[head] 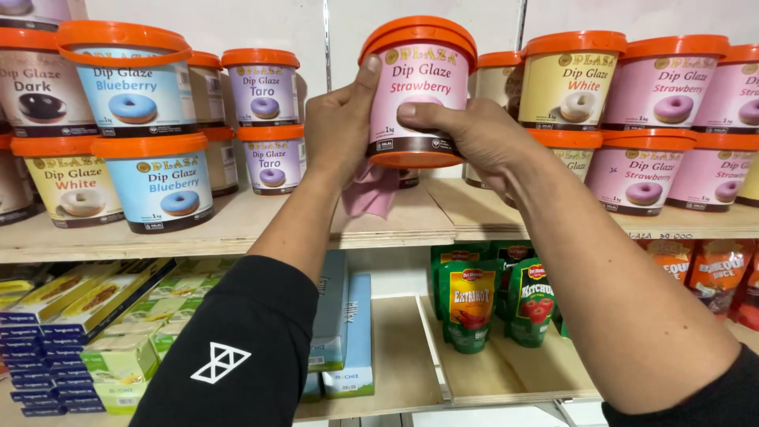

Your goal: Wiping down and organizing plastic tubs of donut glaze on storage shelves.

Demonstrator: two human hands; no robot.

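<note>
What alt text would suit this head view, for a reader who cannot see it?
Both hands lift a pink tub with an orange lid above a wooden shelf; the left hand also pinches a pink cloth, the right hand grips the tub's front. Similar tubs stand alongside, green sauce pouches below.

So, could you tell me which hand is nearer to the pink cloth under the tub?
Left. The left hand touches the pink cloth; the right hand grips the pink orange-lidded tub, apart.

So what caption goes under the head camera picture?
Both hands, left hand and right hand, hold a pink tub above a wooden shelf; pink cloth under the left.
</note>
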